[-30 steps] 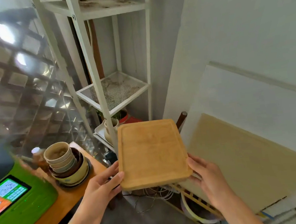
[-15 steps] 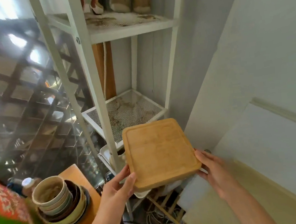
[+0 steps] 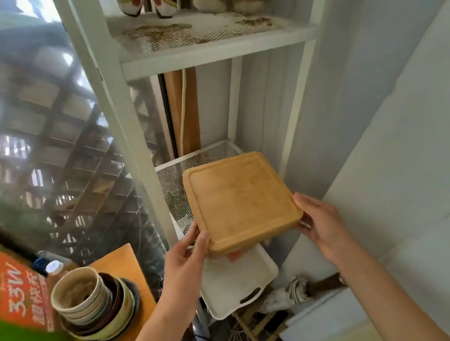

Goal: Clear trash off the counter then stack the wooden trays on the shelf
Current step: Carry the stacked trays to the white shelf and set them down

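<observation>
A stack of light wooden trays (image 3: 239,200) with a grooved rim is held level between both hands, its far half over the white mesh shelf (image 3: 175,172) of a white metal rack. My left hand (image 3: 184,260) grips the near left corner. My right hand (image 3: 319,223) grips the near right corner. The trays' undersides are hidden, so I cannot tell whether they touch the mesh.
A white handled tray (image 3: 238,285) sits on the lower shelf under the wooden trays. The upper shelf (image 3: 204,36) holds shoes. A stack of bowls (image 3: 93,303) stands on the wooden counter (image 3: 117,265) at left beside a green box (image 3: 14,317). Wall and boards close in at right.
Both hands have carried the wooden trays up and forward from in front of the rack to over the mesh shelf. The view has tilted upward toward the rack.
</observation>
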